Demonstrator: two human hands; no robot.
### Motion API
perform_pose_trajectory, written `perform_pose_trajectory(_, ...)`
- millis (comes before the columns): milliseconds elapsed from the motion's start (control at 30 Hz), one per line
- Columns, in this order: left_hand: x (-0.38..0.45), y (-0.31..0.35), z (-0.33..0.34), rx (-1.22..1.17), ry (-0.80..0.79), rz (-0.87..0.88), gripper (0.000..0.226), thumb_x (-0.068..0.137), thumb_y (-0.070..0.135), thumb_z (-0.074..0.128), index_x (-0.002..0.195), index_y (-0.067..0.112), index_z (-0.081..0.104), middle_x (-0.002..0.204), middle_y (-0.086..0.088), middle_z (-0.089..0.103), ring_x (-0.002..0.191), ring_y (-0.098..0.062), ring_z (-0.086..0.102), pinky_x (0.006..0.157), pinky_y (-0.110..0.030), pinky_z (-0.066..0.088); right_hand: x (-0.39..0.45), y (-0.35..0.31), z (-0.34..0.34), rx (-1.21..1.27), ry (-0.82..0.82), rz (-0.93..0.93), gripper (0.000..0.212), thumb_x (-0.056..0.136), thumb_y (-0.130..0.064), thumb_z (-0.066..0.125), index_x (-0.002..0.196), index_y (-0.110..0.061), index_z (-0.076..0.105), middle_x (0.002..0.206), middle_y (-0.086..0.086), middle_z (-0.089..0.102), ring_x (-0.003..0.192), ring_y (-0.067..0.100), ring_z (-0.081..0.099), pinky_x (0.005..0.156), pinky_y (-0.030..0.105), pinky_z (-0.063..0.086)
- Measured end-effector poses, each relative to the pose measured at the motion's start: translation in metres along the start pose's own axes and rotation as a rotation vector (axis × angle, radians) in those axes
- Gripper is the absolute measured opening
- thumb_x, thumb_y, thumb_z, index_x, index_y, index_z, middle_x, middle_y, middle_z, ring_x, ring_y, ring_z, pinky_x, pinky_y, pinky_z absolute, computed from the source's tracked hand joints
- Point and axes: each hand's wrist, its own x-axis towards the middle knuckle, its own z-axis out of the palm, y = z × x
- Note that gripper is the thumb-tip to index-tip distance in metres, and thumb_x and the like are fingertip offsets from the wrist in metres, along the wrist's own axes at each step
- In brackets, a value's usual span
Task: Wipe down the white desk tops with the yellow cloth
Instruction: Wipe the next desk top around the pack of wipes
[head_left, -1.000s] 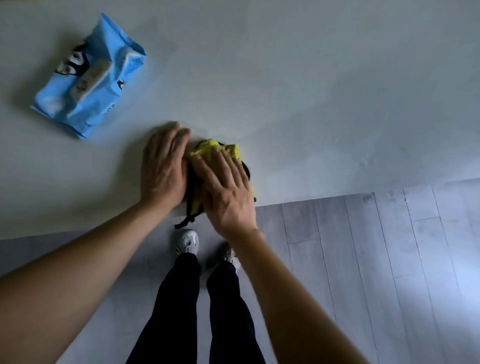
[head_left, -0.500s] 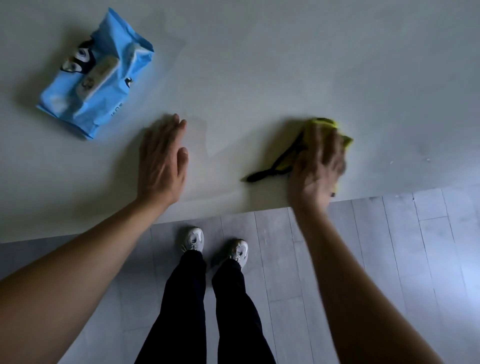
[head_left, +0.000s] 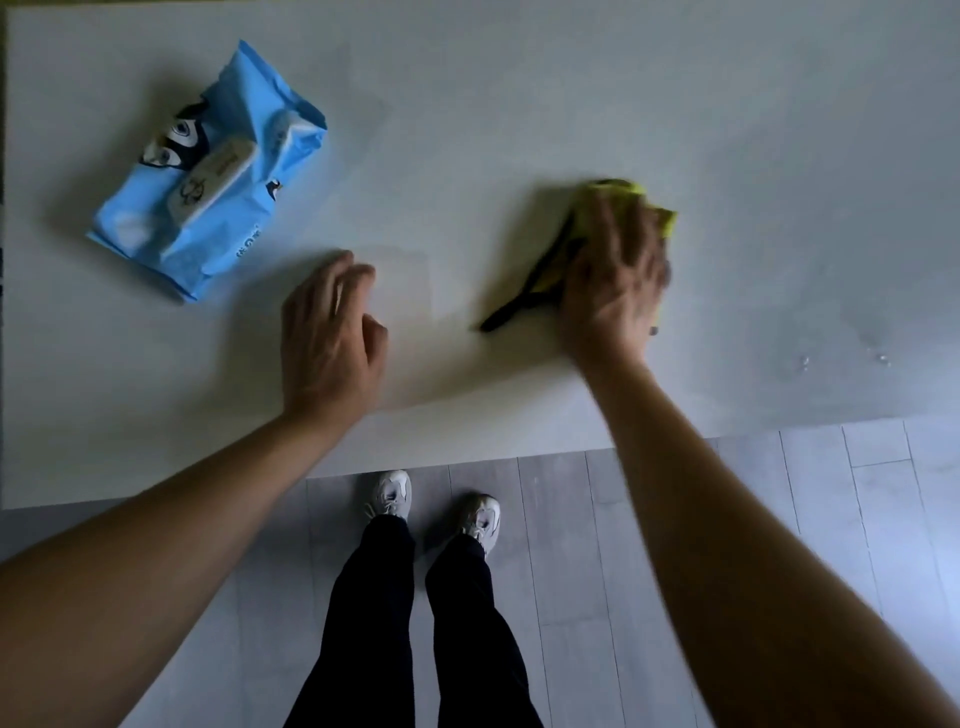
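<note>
The yellow cloth, edged in black, lies on the white desk top right of centre. My right hand presses flat on it with straight fingers and covers most of it; a black strip of the cloth trails out to the left. My left hand sits near the desk's front edge, left of the cloth and apart from it. Its fingers are loosely bent and hold nothing.
A blue pack of wet wipes lies at the desk's back left. A few water drops show on the desk to the right. The desk's front edge runs above a grey plank floor, where my legs and shoes stand.
My right hand has slid the cloth from beside my left hand out to the right and a little farther back. My left hand stayed in place; its fingers went from flat to loosely bent.
</note>
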Motion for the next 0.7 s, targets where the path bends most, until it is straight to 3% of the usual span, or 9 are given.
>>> perform_pose_trajectory(100,0.022,-0.008,0.004,0.004,0.006,0.017,0.044,0.100,0.011,0.044,0.142,0.002,0.054,0.151,-0.020,0.052,0.145,-0.034,0.045,0.121,-0.045,0.035,0.028,0.028,-0.020,-0.034,0.033,0.188,0.057,0.099,-0.030,0.036,0.157,-0.033,0.034,0.167,0.011,0.022,0.153,0.031,0.019,0.124,0.043,0.016)
perform_pose_trajectory(200,0.037,-0.016,0.009,0.018,-0.012,-0.032,0.053,0.109,0.023,0.035,0.159,0.004,0.037,0.166,-0.017,0.036,0.156,-0.030,0.029,0.129,-0.043,0.022,0.032,0.024,-0.017,-0.039,0.106,0.251,0.056,0.101,-0.027,0.038,0.157,-0.030,0.035,0.167,0.012,0.022,0.154,0.032,0.018,0.125,0.044,0.015)
perform_pose_trajectory(267,0.037,-0.017,0.015,0.027,0.003,-0.053,0.055,0.109,0.024,0.032,0.161,0.004,0.034,0.168,-0.016,0.032,0.158,-0.030,0.026,0.130,-0.043,0.019,0.028,0.007,-0.004,-0.037,0.106,0.169,0.056,0.098,-0.021,0.043,0.154,-0.026,0.043,0.163,0.017,0.030,0.149,0.038,0.028,0.121,0.048,0.024)
perform_pose_trajectory(367,0.037,-0.019,0.018,0.021,0.037,-0.038,0.055,0.107,0.020,0.033,0.159,0.003,0.037,0.167,-0.017,0.035,0.156,-0.031,0.029,0.130,-0.044,0.021,0.017,-0.052,0.033,0.054,-0.008,-0.128,0.052,0.095,-0.020,0.051,0.147,-0.020,0.054,0.157,0.024,0.038,0.144,0.045,0.035,0.117,0.051,0.028)
perform_pose_trajectory(500,0.038,-0.023,0.020,0.019,0.070,-0.011,0.052,0.108,0.017,0.035,0.155,-0.001,0.042,0.162,-0.020,0.042,0.153,-0.037,0.035,0.128,-0.048,0.026,0.011,-0.137,0.065,0.133,-0.124,-0.427,0.050,0.099,-0.030,0.049,0.148,-0.020,0.052,0.157,0.020,0.040,0.149,0.037,0.033,0.122,0.049,0.024)
perform_pose_trajectory(600,0.037,-0.023,0.015,0.005,0.015,-0.020,0.054,0.105,0.016,0.036,0.156,0.001,0.042,0.163,-0.018,0.041,0.154,-0.037,0.034,0.128,-0.047,0.025,0.020,-0.126,0.063,0.125,-0.147,-0.468,0.048,0.102,-0.032,0.047,0.149,-0.022,0.051,0.158,0.018,0.039,0.149,0.036,0.032,0.122,0.047,0.024)
perform_pose_trajectory(700,0.041,-0.021,0.012,0.009,-0.024,-0.043,0.057,0.103,0.016,0.034,0.159,0.004,0.039,0.166,-0.016,0.036,0.156,-0.034,0.029,0.128,-0.047,0.024,0.045,-0.063,0.047,0.079,-0.033,-0.295,0.047,0.097,-0.028,0.052,0.144,-0.024,0.057,0.154,0.019,0.045,0.140,0.041,0.042,0.115,0.047,0.034)
